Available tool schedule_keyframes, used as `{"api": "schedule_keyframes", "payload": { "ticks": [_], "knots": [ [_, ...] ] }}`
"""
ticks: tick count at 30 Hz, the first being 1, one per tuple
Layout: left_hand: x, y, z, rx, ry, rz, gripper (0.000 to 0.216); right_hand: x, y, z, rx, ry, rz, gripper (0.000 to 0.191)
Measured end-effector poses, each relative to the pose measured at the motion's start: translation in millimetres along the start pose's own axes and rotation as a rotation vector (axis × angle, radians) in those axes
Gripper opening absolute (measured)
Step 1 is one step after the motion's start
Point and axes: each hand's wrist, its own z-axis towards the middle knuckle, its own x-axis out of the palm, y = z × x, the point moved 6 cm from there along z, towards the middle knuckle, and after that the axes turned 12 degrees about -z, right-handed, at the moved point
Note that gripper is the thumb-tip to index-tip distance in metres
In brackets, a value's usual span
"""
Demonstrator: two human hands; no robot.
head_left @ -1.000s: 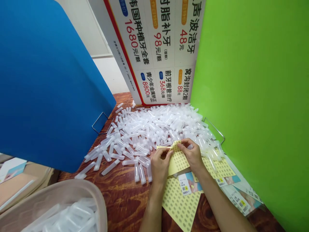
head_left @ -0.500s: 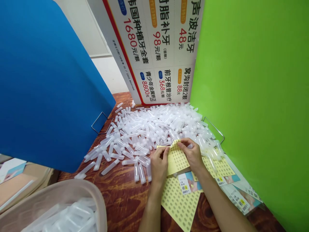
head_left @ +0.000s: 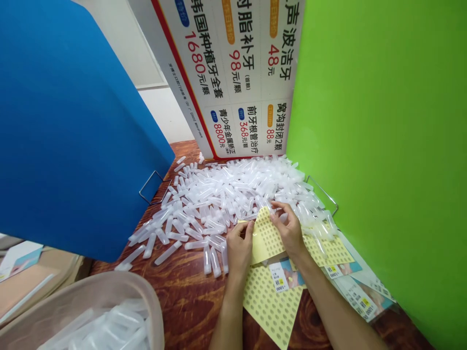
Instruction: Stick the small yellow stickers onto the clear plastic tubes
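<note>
My left hand (head_left: 240,243) pinches the left edge of a yellow sticker sheet (head_left: 264,240) printed with rows of small dark ovals. The top of the sheet is bent up. At its upper right is my right hand (head_left: 291,228), with thumb and index fingertip slightly apart beside the bent part. A whitish translucent plastic tube (head_left: 283,217) shows within the curled right fingers; most of it is hidden. Whether a sticker is on a fingertip is too small to tell. Beneath both hands lies another yellow sticker sheet (head_left: 273,306).
Many capped translucent tubes (head_left: 233,189) are heaped on the wooden table (head_left: 193,301). More sticker sheets (head_left: 328,250) and packets (head_left: 359,296) lie at right. A tub (head_left: 153,306) of tubes stands front left. Blue (head_left: 91,121), printed (head_left: 251,92) and green (head_left: 383,136) boards surround the heap.
My right thumb and index finger have come off the sheet's bent top and moved slightly up and apart. The bent corner stands more freely. My left hand keeps its pinch.
</note>
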Motion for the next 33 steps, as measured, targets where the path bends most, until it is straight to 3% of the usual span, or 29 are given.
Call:
{"api": "schedule_keyframes", "payload": {
  "ticks": [7, 14, 17, 20, 27, 33],
  "knots": [
    [0.5, 2.3, -0.7, -0.043, -0.001, -0.018, 0.029, -12.0, 4.6, 3.8, -0.022, -0.207, 0.092, 0.04],
    [8.6, -12.2, -3.8, -0.015, 0.102, 0.012, 0.02, -13.1, 35.0, -4.1, -0.208, -0.205, -0.059, 0.035],
    [11.2, -15.0, -4.9, 0.048, 0.135, 0.088, 0.016, -9.6, 35.4, -7.8, -0.236, -0.165, -0.105, 0.037],
    [14.3, -14.9, -6.0, 0.091, 0.175, 0.131, 0.013, -6.0, 23.7, -9.4, -0.189, -0.132, -0.118, 0.038],
    [17.3, -21.7, -5.0, 0.127, 0.181, 0.213, 0.014, -2.9, -7.5, -9.3, 0.076, -0.068, -0.082, 0.049],
    [27.5, -23.8, -7.9, 0.22, 0.223, 0.343, 0.015, -2.9, -11.1, -7.7, 0.095, -0.066, -0.032, 0.052]
  ]
}}
